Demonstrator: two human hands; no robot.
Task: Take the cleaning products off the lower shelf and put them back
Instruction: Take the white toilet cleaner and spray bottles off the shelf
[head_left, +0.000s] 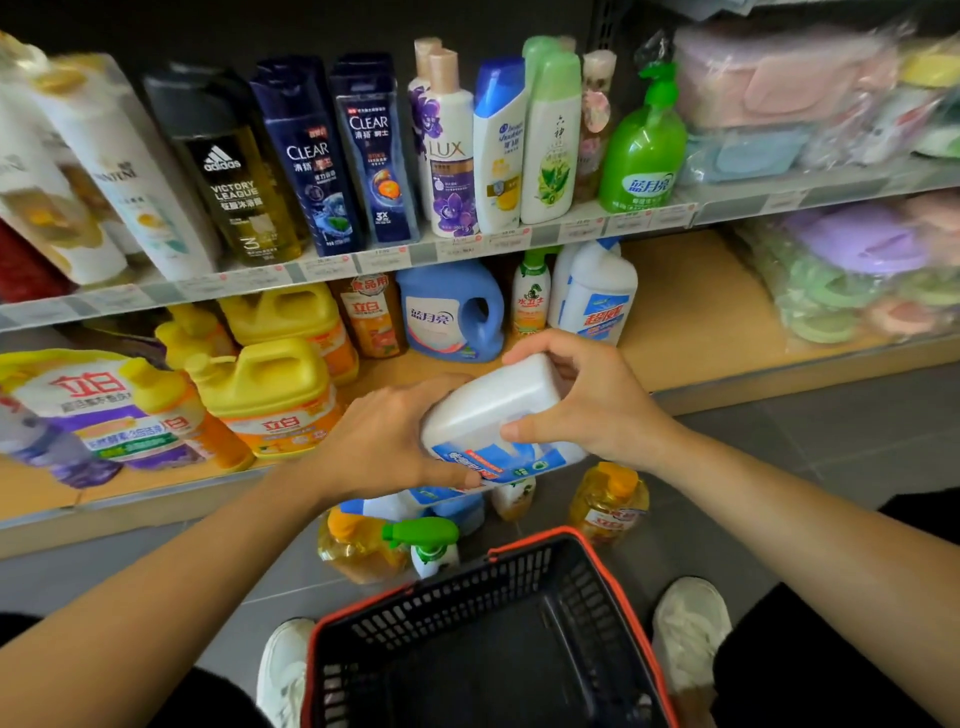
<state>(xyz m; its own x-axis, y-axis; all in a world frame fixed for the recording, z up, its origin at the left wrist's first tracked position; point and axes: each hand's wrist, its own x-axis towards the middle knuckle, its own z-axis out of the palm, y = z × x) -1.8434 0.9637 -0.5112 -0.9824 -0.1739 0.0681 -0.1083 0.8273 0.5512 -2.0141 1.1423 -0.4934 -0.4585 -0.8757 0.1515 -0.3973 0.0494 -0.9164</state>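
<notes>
I see both hands closed round a white cleaner bottle at the centre of the frame, tilted on its side just in front of the lower shelf. The left hand grips the blue-labelled end with the thumb over the print. The right hand curls over the plain white end. I cannot make out the cap.

Below them on the floor, a blue-and-white bottle is mostly hidden by the held one. A green-trigger spray bottle and an amber bottle stand partly behind the rim of the black basket, which is cut off at the bottom edge. A yellow-capped bottle stands to the right. The detergent bag at the left is blurred.
</notes>
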